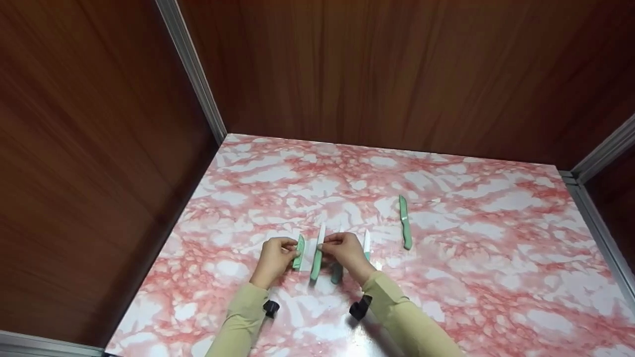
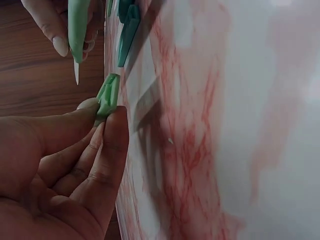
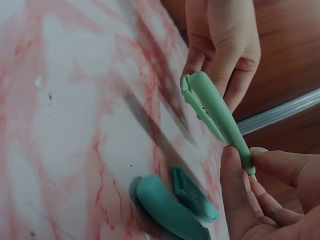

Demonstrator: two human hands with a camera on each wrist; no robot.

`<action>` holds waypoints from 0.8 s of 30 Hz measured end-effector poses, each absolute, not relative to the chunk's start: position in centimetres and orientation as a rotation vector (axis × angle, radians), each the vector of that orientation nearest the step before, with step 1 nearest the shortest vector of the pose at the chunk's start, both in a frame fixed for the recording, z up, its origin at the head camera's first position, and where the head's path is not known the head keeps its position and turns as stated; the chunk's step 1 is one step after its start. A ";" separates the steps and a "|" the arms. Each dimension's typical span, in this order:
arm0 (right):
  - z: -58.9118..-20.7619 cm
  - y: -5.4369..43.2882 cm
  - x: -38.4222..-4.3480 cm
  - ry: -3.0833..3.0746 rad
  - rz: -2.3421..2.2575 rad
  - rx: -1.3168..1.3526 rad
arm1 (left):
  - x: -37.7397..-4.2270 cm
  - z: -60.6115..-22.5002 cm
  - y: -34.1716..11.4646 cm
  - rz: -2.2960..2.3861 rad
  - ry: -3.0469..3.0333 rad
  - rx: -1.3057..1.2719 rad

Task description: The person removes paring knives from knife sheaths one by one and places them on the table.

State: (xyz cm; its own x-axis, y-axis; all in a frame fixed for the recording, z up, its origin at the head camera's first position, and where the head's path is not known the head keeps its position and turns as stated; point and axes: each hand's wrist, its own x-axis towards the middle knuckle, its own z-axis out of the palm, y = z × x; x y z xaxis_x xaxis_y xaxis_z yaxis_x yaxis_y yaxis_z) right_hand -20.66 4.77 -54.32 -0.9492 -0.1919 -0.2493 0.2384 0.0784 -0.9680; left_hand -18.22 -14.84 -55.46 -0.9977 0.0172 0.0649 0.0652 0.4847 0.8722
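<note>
Brown wall down the left of the frame, and here, just left of the lower middle, is the left hand, thumb and fingertips clamped on the green cover; that looks like thin, stiff plastic, next to no weight, smooth enough to slip, so the long edges seem the place to pinch. Just to its right, at the lower centre, the knife, handle towards us, white blade pointing up the frame, the right hand pinching it close to where handle meets blade. Light, rigid, I'd judge, the rounded handle a safer hold than this, with the edge so near those fingertips! Whether the blade is brittle, I can't tell. Down at the bottom of the right wrist view, a dark cover and a dark handle lie side by side on the table, crowding the space under that hand. Back in the head view, a bare blade pokes out right beside the right hand, the wrist hiding what's below, so that's the hazard for a careless knuckle; and out right of centre, well clear, a green knife lies lengthwise, its blade end green too
</note>
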 end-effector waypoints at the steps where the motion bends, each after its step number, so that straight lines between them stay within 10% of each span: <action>1: -54.4 4.6 -20.8 2.063 -1.930 0.052 | -18.3 -55.5 -14.8 -1.559 -2.671 -0.069; 24: -54.5 1.9 -22.3 2.430 -1.622 -0.072 | -19.9 -56.0 -14.7 -1.509 -2.723 0.042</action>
State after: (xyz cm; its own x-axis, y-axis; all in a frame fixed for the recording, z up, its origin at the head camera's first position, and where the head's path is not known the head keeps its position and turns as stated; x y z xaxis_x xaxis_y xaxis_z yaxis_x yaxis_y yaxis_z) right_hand -22.32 1.90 -54.51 -0.9749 -0.1612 -0.1539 0.0803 0.3901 -0.9173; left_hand -19.95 -14.67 -56.01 -0.9992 -0.0372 0.0115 -0.0100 0.5300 0.8479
